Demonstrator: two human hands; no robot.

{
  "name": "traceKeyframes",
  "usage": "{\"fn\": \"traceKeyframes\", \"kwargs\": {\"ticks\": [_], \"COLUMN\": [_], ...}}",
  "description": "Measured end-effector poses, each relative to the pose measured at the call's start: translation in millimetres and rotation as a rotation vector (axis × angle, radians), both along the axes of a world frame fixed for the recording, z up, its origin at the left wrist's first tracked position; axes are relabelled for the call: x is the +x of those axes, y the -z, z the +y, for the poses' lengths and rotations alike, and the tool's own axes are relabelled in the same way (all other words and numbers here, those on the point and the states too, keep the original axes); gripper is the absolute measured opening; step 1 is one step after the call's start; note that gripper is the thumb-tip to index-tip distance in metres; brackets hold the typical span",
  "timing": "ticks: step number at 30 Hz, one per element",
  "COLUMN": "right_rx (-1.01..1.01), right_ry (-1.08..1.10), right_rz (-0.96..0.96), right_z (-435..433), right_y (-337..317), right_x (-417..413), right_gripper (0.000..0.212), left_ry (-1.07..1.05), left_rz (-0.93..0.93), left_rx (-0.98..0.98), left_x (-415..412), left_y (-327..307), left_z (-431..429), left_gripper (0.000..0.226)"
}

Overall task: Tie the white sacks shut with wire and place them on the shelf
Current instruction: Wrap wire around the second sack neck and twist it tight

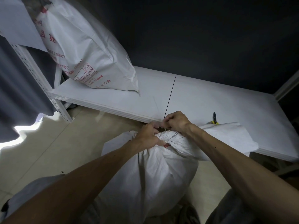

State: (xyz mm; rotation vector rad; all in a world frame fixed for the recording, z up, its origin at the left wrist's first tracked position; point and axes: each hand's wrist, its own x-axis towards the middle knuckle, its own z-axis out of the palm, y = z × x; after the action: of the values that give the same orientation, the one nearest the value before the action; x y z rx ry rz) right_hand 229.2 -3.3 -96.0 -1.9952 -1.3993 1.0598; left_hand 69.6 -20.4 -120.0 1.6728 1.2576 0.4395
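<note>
A full white sack (155,180) stands on the floor between my knees, its neck gathered into a bunch. My left hand (148,136) grips the bunched neck from the left. My right hand (175,122) pinches a thin dark wire (169,97) just above the neck; the wire's free end sticks up and away over the white shelf (210,97). Both hands are close together, almost touching. A second white sack (84,46) with red print leans on the shelf's left end.
Pliers (214,118) with yellow and black handles lie on the shelf right of my hands, beside an empty flat sack (229,136) draped over the shelf edge. A perforated white upright (40,81) stands at left. Pale tiled floor (53,151) lies at left.
</note>
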Motion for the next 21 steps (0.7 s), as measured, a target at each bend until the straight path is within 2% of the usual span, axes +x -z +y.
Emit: {"fn": "traceKeyframes", "kwargs": {"ticks": [5,11,18,21], "right_rx": [-0.022,-0.077,-0.180,-0.230], "right_ry": [-0.072,-0.249,-0.379,-0.408], "right_rz": [-0.068,-0.129,-0.185,-0.184], "right_z": [1.3,0.0,-1.8,-0.1], "right_y": [2.1,1.5,-6.1,-5.4], "right_x": [0.3,0.0,6.7,9.6], "right_gripper": [0.013,0.008,0.010,0.023], "left_ry": [-0.011,-0.002,0.010,-0.016], "left_rz": [-0.003,-0.019,-0.076,-0.105], "left_rx": [-0.012,-0.004,0.016,0.009], "left_x": [-1.9,-0.9,-1.5,-2.0], "left_y": [2.0,7.7,12.7,15.5], "left_z": [1.1,3.4,6.6,7.8], "left_gripper": [0.073,0.077,0.069,0.073]}}
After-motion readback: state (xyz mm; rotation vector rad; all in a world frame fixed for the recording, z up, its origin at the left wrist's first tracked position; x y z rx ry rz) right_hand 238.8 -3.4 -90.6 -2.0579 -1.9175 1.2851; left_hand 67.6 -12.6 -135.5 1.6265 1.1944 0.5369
